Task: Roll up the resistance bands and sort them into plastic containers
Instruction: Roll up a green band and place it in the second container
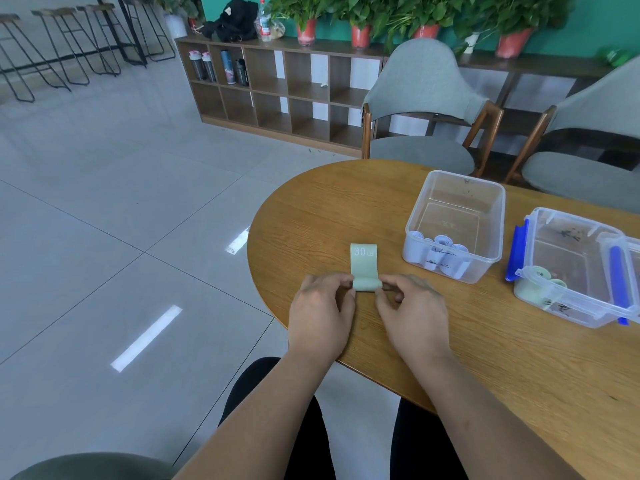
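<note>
Two hands meet over a pale green band (363, 268) that lies on the tabletop (485, 358), close to its rounded near edge. The band is printed "30 LB" at its far end, which lies flat and points away from the person. Its near end is wound into a small tight roll. The left hand (320, 313) pinches the roll's left end, with its fingers (346, 280) curled in against it. The right hand (412, 313) pinches the roll's right end in the same way, its fingers (388, 282) bent round the edge. Both wrists hang over the table's near edge.

Right of the band, and apart from it, stands a clear box (500, 220) with no lid. Several pale blue rolls (443, 242) are bunched at its near end. Further right stands a second box (568, 213) with blue clips (516, 251). At its near left corner lie what look like green rolls (540, 273), though the plastic blurs them. The frame cuts this box off at the right.

Beyond the tabletop stand two grey chairs (426, 84). Behind them a low wooden shelf (287, 84) runs along a green wall, with bottles in its cubbies and potted plants (306, 29) on top. The floor (104, 202) is grey tile.
</note>
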Demonstrator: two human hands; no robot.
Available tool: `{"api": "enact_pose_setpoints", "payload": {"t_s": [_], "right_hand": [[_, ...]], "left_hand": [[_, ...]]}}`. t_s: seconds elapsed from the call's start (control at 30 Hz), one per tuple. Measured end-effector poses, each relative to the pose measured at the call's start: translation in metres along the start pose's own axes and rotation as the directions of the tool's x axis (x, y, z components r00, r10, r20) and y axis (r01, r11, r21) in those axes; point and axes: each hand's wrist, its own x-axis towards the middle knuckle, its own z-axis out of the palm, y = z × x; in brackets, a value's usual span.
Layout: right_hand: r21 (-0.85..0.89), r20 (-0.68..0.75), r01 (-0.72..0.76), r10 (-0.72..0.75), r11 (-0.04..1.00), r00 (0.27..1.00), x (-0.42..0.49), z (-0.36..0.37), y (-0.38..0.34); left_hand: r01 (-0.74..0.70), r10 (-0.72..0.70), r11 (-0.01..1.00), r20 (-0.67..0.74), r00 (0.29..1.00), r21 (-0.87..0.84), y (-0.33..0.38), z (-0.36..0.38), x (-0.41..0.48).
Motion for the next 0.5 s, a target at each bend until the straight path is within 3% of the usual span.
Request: {"api": "enact_pose_setpoints", "payload": {"t_s": [0.27,0.5], "right_hand": [[0.087,0.008,-0.020,0.020,0.996,1.000,0.0001,-0.0053,-0.0016],[0.050,-0.031,-0.007,0.008,0.999,0.999,-0.0003,-0.0021,-0.0001]], "left_hand": [[0.001,-0.001,1.000,-0.014,1.000,-0.023,0.0011,-0.0016,-0.0010],[0.013,-0.013,1.000,-0.018,1.000,-0.019,0.0010,0.0003,-0.0002]]}}
